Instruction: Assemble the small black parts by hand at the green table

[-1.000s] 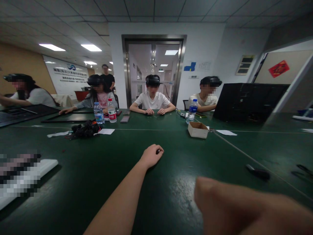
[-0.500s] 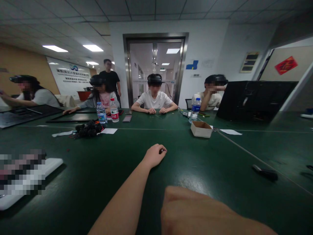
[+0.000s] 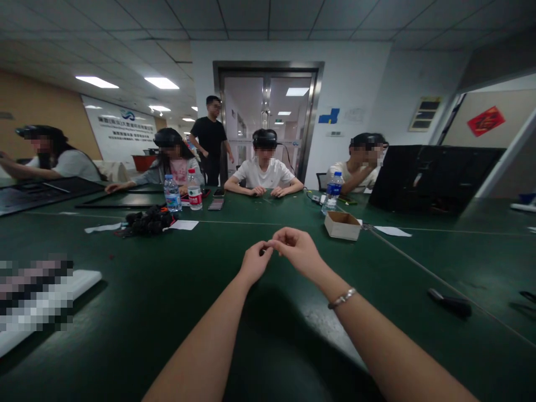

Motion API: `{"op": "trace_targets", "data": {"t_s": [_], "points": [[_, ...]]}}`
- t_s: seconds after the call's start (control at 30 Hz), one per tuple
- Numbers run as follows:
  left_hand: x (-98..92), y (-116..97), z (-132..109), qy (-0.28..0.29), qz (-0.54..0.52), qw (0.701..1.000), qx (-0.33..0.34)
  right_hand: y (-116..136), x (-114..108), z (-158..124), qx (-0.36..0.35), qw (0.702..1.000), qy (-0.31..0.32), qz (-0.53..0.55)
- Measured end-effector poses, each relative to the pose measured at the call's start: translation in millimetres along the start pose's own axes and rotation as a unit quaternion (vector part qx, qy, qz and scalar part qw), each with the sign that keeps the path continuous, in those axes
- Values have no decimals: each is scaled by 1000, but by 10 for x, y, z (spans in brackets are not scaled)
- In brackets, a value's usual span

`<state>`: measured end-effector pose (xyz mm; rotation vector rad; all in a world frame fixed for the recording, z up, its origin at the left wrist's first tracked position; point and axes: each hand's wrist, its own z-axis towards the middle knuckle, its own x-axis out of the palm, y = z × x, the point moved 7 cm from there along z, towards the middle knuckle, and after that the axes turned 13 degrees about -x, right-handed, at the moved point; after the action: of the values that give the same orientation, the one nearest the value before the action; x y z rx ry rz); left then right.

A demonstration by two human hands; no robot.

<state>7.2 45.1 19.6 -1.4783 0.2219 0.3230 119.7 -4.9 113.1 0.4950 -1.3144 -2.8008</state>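
1. Head view: the left hand point(image 3: 255, 261) and the right hand point(image 3: 298, 250) reach out and meet in the middle, just above the green table point(image 3: 125, 312).
2. Both hands are curled tight, and their fingertips point(image 3: 280, 242) touch in a pinch. It looks like the way you hold something tiny with two hands, but whatever is in there is too small to see.
3. A bracelet point(image 3: 342, 297) sits on the right wrist.
4. A small box point(image 3: 342, 225) stands near, just past the hands. A black tool point(image 3: 450, 304) lies well apart on the right.
5. Water bottles point(image 3: 171, 192) stand far off, beside other people point(image 3: 263, 170) sitting across the table.
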Motion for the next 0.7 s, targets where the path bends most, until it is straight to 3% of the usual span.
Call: {"op": "trace_targets", "data": {"t_s": [0.03, 0.1, 0.2, 0.33, 0.57, 0.7], "points": [[-10, 2, 9, 0, -29, 1000, 3, -226, -71, -27, 8, 998, -45, -32], [-27, -3, 32, -9, -88, 996, 7, -591, -116, -135, 31, 993, -72, -91], [-42, 24, 88, -55, -174, 982, -40, -874, -9, -291, 48, 994, -23, -98], [67, 83, 135, -73, -258, 953, -138, -850, 128, -337, 13, 994, 27, -103], [306, 75, 61, -31, -318, 936, -148, -764, 109, -278, -14, 988, 6, -154], [282, 46, 36, -19, -316, 935, -160, -703, 124, -270, -42, 986, 26, -162]]}}
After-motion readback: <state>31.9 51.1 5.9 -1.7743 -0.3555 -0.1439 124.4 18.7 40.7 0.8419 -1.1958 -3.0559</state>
